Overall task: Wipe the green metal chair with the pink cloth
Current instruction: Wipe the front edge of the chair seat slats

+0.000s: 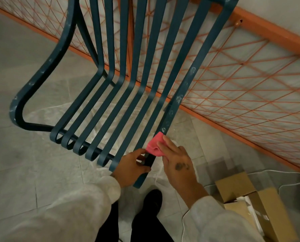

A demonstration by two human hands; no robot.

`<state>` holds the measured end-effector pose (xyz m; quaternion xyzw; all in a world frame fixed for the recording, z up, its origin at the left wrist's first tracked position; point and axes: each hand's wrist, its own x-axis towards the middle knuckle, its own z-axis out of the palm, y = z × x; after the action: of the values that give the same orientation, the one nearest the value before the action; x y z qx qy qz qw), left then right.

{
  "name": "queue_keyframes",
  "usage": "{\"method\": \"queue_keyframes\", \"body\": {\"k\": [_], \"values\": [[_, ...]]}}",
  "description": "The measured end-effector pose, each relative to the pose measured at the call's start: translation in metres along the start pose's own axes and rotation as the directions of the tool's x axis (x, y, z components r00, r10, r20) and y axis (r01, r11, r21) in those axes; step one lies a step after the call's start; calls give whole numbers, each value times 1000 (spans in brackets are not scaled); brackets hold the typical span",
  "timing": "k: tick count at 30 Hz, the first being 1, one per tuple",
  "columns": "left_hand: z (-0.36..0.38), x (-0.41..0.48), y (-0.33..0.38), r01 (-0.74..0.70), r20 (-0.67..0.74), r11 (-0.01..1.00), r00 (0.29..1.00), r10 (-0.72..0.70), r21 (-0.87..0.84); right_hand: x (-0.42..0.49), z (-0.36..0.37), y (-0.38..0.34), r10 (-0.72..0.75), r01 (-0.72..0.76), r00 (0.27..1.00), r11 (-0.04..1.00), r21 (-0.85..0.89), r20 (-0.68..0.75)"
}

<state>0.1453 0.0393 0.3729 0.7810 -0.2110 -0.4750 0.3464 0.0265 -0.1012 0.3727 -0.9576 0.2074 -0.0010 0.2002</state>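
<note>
Right hand (178,165): fingers laid fairly straight over the bunched pink cloth (154,146), pressing it onto the outer right rail (189,81) of the chair (136,63), near the rail's front end. Thumb hidden, so I cannot tell whether it pinches the cloth from below.

Left hand (130,167): fingers and thumb curled round the same rail just below the cloth, steadying the chair.

Chair: green metal, slatted, standing on the tiled floor (23,154) beside an orange mesh fence (250,93). A cardboard box (236,186) sits near the person's right side.

Step in hand, as judged: wiping the right rail, starting from its front end. Pale smudges (179,98) show along the rail above the cloth, and more on the left armrest (46,67), so the job looks early.

Next move calls for:
- sliding the cloth up the rail over the smudges, with steady downward pressure;
- keeping the left-hand hold firm so the chair does not shift;
- wrapping the cloth round the rail's edges, since a flat press only reaches the top face.
</note>
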Motion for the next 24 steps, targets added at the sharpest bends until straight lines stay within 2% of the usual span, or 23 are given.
{"method": "queue_keyframes", "body": {"k": [2,5,6,9,12,13,15,19,24], "values": [[0,0,-1,-4,-3,1000,1000,4,15,0,7,-4,-4,4,1000,1000,3,-14],[-1,0,-1,-38,-2,999,999,38,33,-19,6,-9,-160,159,987,986,-52,-24],[-1,0,-1,-47,-6,998,999,47,31,-22,1,-6,-168,167,986,985,-39,-18],[-1,-1,0,-26,-14,999,1000,26,20,-9,-10,8,-73,74,996,997,15,-43],[-3,-1,1,-9,-3,1000,1000,9,21,10,-5,8,-93,96,995,983,-157,23],[-3,-1,1,-12,-1,999,1000,12,34,10,0,5,-86,93,995,983,-161,51],[-3,-2,1,-32,4,999,999,32,43,-5,9,-1,-68,77,994,992,-101,84],[-2,-3,2,-57,2,998,998,57,40,-28,5,5,-131,130,987,991,23,96],[-5,-2,5,-4,38,998,999,2,62,-14,2,8,26,-27,999,999,44,28]]}}
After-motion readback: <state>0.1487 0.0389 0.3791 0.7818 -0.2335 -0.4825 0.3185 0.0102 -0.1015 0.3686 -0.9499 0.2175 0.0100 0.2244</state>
